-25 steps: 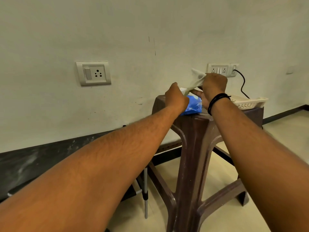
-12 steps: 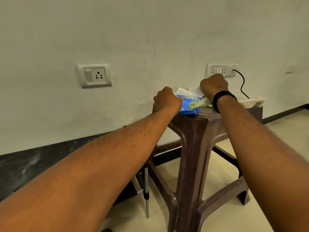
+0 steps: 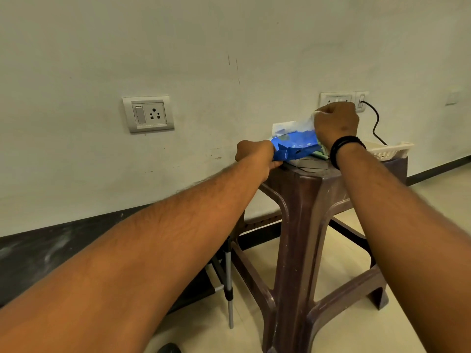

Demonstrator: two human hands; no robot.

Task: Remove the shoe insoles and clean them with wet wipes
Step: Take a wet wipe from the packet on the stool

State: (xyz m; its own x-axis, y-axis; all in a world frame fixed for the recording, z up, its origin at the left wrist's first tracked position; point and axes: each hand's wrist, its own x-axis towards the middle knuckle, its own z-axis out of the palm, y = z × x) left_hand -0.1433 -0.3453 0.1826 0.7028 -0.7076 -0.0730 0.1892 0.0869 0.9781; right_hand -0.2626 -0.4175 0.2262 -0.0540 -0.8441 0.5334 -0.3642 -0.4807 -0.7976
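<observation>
On the stool (image 3: pixel 318 189), left hand (image 3: pixel 254 154) pins the pack (image 3: pixel 293 146) while right hand (image 3: pixel 335 123), clenched, now pulls a fresh wipe (image 3: pixel 304 124) up; insole cleaning's next.

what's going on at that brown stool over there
A person is getting a wet wipe out of a blue pack that sits on the brown plastic stool by the wall. The left hand pins the pack's near end down, while the right hand pulls a white wipe up out of it. No shoes or insoles are in view.
</observation>
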